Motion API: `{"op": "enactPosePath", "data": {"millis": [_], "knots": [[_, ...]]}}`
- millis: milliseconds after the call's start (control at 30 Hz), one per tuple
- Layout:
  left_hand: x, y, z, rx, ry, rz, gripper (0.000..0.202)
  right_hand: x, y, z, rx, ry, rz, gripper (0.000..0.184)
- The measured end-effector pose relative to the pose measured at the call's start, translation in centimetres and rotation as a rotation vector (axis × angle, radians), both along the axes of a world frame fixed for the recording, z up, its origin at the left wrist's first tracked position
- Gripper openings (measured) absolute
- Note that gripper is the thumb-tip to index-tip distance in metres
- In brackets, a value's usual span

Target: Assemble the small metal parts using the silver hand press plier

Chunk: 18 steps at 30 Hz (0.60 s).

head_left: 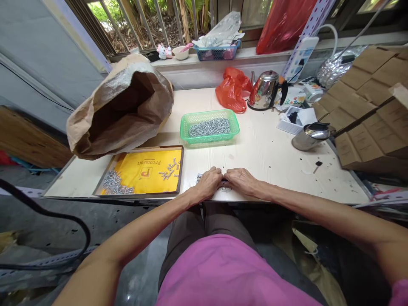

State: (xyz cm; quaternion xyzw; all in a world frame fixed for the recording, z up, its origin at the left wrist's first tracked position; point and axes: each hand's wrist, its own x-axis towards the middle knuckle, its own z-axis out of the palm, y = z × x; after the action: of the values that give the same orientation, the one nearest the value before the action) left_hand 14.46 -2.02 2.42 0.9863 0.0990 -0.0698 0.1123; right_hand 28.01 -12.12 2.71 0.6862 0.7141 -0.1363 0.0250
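At the table's front edge my left hand (208, 182) and my right hand (242, 180) meet, fingers curled in and nearly touching. Between them shows a sliver of something dark, mostly hidden by the fingers, so I cannot tell what it is. Left of them lies a shallow tray (180, 170) lined with a yellow printed bag (149, 170). Small silvery metal pins (115, 183) are heaped in its near left corner, and several more are scattered at its right. Beyond my hands a green plastic basket (209, 139) holds many similar small metal parts (210, 127).
A large open paper sack (159, 106) leans over the tray's back. Red plastic bag (232, 91), steel kettle (264, 91), metal jug (309, 137) and small white tray (290, 123) stand along the back and right. Stacked cardboard (366, 106) borders the right edge.
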Motion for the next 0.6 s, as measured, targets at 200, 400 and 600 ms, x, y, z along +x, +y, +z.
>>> {"op": "enactPosePath", "data": {"millis": [200,400,600], "knots": [[-2.8,-2.4,-2.4,0.012,-0.256,0.004,0.029,2.8,0.1,-0.3,0.010,0.108,0.068,0.039],[-3.9,-6.2,-3.7,-0.034,-0.352,0.060,0.025,4.6,2.4,-1.0,0.104,0.047,-0.083,0.019],[-3.3,-6.8,-4.5,-0.123,-0.423,0.117,0.025,-0.7,4.2,0.4,0.168,0.011,0.166,0.025]]}}
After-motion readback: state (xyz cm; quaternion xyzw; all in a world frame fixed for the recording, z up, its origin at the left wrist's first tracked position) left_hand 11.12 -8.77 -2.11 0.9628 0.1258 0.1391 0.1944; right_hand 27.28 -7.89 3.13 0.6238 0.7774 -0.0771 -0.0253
